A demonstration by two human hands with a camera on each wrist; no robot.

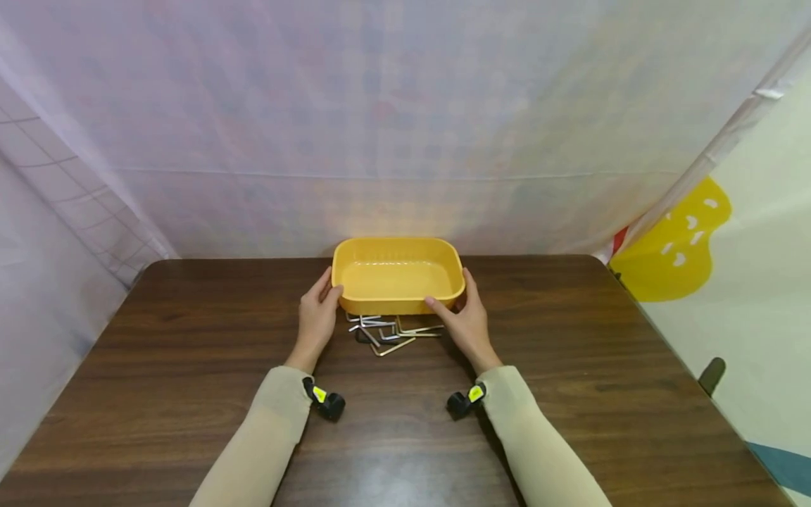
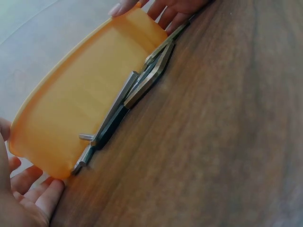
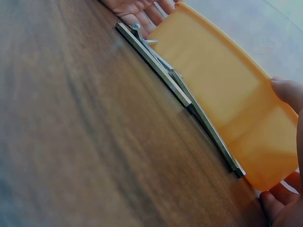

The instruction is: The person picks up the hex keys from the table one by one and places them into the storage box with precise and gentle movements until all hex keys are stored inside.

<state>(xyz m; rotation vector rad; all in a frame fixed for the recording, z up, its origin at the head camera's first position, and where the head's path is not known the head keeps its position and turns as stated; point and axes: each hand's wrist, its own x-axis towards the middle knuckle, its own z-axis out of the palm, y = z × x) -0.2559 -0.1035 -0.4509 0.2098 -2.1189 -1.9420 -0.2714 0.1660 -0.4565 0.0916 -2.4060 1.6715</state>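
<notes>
A yellow rectangular tray point(image 1: 380, 307) with rounded corners sits at the far side of the table, its inside bare. My left hand point(image 1: 317, 317) grips its left end, thumb at the rim and fingers low against the wall in the left wrist view. At the right end, my right hand point(image 1: 467, 327) holds the tray the same way, thumb on the front rim. Several L-shaped hex keys point(image 1: 395, 345), silver, brass-toned and dark, lie in a loose pile between the hands, just in front of the tray. Part of each hand's fingers is hidden behind the tray.
The brown wood-grain table point(image 1: 190, 394) reaches back to a pale hanging curtain point(image 1: 405, 127). A white cloth with a yellow printed shape point(image 1: 678, 260) hangs along the right edge. Small black cameras point(image 1: 331, 406) are strapped on both wrists.
</notes>
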